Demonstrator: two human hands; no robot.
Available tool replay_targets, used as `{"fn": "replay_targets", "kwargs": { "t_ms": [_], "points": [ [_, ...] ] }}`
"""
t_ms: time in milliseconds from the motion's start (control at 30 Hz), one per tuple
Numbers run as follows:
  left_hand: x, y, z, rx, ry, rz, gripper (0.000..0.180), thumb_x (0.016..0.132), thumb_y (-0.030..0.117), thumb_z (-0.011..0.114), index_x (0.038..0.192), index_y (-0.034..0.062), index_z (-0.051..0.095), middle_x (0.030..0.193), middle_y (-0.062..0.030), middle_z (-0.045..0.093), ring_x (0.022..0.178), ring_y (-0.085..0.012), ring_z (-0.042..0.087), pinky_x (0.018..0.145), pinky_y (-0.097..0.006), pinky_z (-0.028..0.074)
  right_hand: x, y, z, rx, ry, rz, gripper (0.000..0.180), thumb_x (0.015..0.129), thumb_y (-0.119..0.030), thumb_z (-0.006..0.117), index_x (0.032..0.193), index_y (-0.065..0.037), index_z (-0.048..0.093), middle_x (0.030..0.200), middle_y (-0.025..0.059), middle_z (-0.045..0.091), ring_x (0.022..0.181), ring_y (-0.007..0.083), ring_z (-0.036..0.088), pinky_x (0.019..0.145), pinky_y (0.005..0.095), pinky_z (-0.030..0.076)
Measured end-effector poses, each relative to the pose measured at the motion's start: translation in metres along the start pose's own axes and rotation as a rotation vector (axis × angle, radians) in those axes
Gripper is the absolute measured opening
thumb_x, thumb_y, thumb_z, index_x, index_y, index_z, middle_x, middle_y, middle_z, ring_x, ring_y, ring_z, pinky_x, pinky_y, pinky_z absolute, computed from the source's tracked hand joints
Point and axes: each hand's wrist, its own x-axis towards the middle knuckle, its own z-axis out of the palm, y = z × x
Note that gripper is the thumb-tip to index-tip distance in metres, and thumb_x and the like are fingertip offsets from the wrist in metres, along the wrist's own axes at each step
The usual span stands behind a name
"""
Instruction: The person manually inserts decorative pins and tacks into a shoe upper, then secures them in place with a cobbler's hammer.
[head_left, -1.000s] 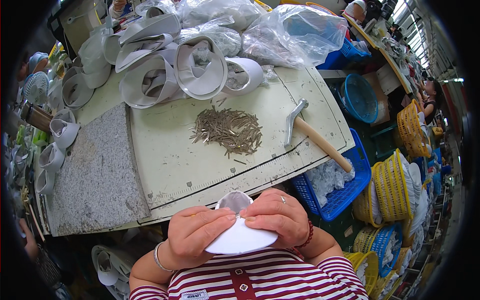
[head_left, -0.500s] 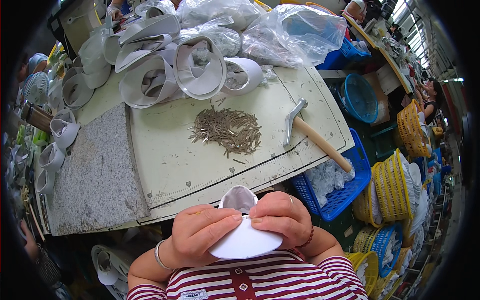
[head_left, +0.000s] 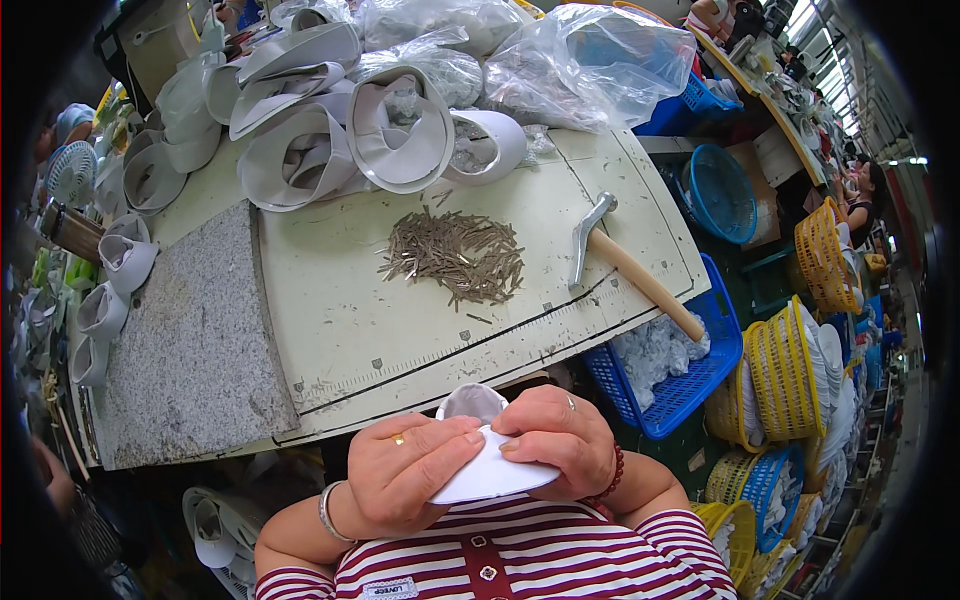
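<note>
Close to my chest, both hands grip a white piece (head_left: 490, 474) with a smooth, flap-like front and a rounded, hollow part beyond it; I cannot make out its exact kind. My left hand (head_left: 410, 465) pinches it from the left, fingers along the upper edge. My right hand (head_left: 560, 440) holds the other side, with the thumb and fingertips pressed at the middle of the edge. Both hands are closed, and my fingers hide part of the piece. Past them on the table lies a heap of thin brownish strips (head_left: 455, 258). A hammer (head_left: 630, 265) with a wooden handle rests to its right.
A grey stone slab (head_left: 200, 345) covers the table's left side. Stacked white curved pieces (head_left: 400, 135) and clear plastic bags (head_left: 590, 65) crowd the far side. Below the right table edge stands a blue basket (head_left: 690, 380); yellow baskets (head_left: 780, 370) are further right.
My hands have shifted slightly and tilted the white piece, so less of its flat front shows. The piece stays in both hands. Things on the table look unmoved.
</note>
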Motion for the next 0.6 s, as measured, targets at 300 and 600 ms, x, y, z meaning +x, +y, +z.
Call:
{"fn": "replay_targets", "kwargs": {
  "t_ms": [300, 600],
  "points": [
    [-0.005, -0.002, 0.004, 0.195, -0.047, 0.194, 0.023, 0.083, 0.007, 0.064, 0.103, -0.005, 0.06, 0.1, -0.0221, 0.069, 0.081, -0.0267, 0.071, 0.069, -0.036, 0.059, -0.001, 0.0, 0.006, 0.002, 0.019, -0.023, 0.036, 0.073, -0.01, 0.076, 0.103, -0.001, 0.058, 0.097, 0.0168, 0.062, 0.077, 0.0287, 0.065, 0.067, 0.0379, 0.055],
    [-0.006, -0.011, 0.001, -0.074, 0.061, -0.069, 0.037, 0.073, 0.012, 0.076, 0.106, -0.0019, 0.067, 0.097, -0.0146, 0.072, 0.079, -0.0256, 0.071, 0.066, -0.033, 0.056, 0.009, 0.002, 0.009, -0.116, -0.021, -0.002, 0.035, 0.072, -0.014, 0.081, 0.1, -0.006, 0.062, 0.094, 0.011, 0.064, 0.075, 0.0239, 0.065, 0.062, 0.0325, 0.053]
  ]
}}
